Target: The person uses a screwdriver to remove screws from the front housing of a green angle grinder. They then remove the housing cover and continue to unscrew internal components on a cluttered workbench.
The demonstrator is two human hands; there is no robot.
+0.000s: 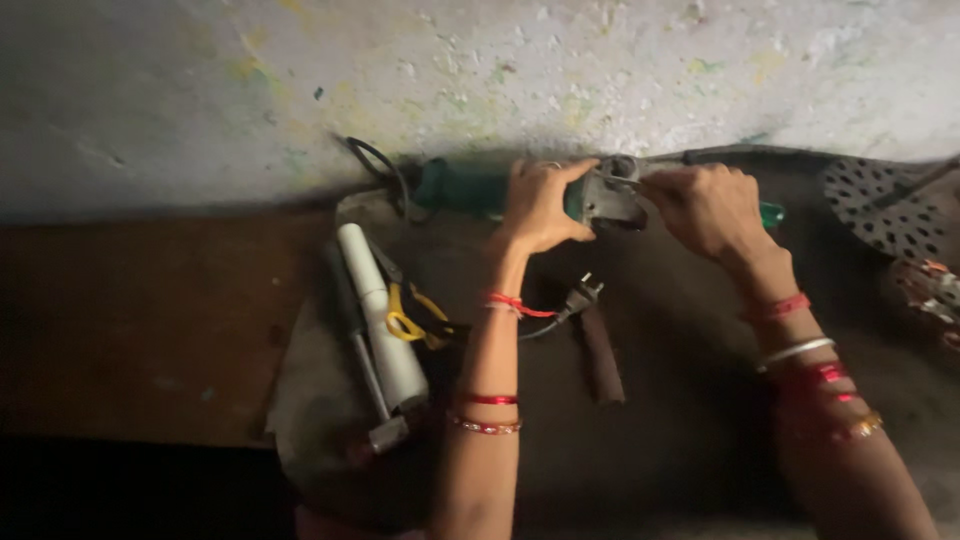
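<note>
Grinder (470, 188): left hand (537, 205) grips body, right hand (706, 208) pinches tool at head; slip risks fingers; plug (583, 294) lies below left wrist.

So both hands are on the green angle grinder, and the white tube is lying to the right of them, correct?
Not quite. Both the left hand and right hand are on the green angle grinder, but the head view shows the white tube lying to their left.

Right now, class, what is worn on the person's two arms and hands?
Both forearms are bare, with no sleeves. The left hand has a red thread at the wrist and red beaded bangles further up. The right hand has red, silver and gold-coloured bangles.
</note>
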